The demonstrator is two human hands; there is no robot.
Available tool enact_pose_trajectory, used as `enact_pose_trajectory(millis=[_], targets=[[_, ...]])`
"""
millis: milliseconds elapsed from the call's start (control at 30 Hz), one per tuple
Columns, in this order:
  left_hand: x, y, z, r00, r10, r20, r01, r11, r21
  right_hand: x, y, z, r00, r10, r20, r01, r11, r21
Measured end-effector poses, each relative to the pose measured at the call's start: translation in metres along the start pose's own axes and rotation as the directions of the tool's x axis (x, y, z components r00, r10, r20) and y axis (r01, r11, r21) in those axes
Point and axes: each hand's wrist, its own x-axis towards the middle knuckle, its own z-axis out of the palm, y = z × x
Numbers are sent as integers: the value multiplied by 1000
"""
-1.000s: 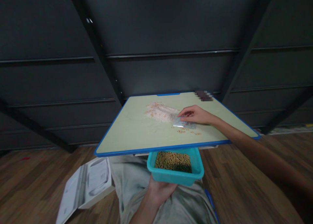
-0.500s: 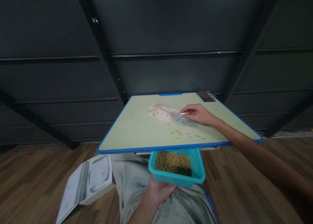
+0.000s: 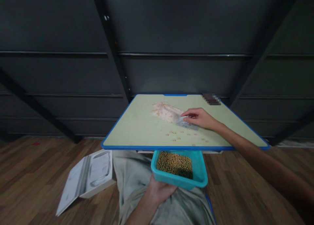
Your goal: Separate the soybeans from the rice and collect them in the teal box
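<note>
My left hand [image 3: 159, 190] grips a teal plastic container [image 3: 200, 166] from below, just in front of the table's near edge. Inside it, round tan soybeans [image 3: 173, 163] cover the bottom toward the left. Above the tabletop, my right hand [image 3: 198, 117] pinches a clear plastic bag [image 3: 183, 122] between thumb and fingers. The bag lies at the right end of a spread heap of white grains [image 3: 166, 113], which look like rice, with some tan beans mixed in. Several loose beans [image 3: 174, 132] are scattered between the bag and the front edge.
The pale green table [image 3: 132, 128] has a raised-looking blue border. A dark, blurred-out object [image 3: 211, 99] lies at its back right corner. An open white box [image 3: 98, 172] sits on the wooden floor at left. A dark panelled wall [image 3: 181, 74] stands behind the table.
Loose beans near the front of the table have shifted and spread, one now close to the near edge. My hands keep their holds; the whole view has moved slightly.
</note>
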Motion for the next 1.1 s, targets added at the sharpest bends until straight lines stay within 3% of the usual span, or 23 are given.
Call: enact_pose_trajectory(millis=[167, 400, 667, 833, 1100], targets=[[-1, 2, -6, 1000, 27, -15, -27, 1000, 1, -3, -6, 1, 999, 3, 50, -6, 998, 55], [-5, 9, -25, 995, 102, 15, -102, 995, -14, 24, -13, 10, 989, -112, -96, 107, 992, -64], [-12, 17, -35, 981, 196, 8, -195, 979, -60, 59, -13, 33, 978, -208, 12, 205, 949, -238], [-12, 20, -33, 973, 230, 8, -229, 972, -57, 57, -20, 39, 977, -206, 46, 211, 943, -258], [-18, 27, -12, 974, 223, -23, -225, 970, -96, 53, -44, 54, 967, -242, 84, 253, 952, -174]])
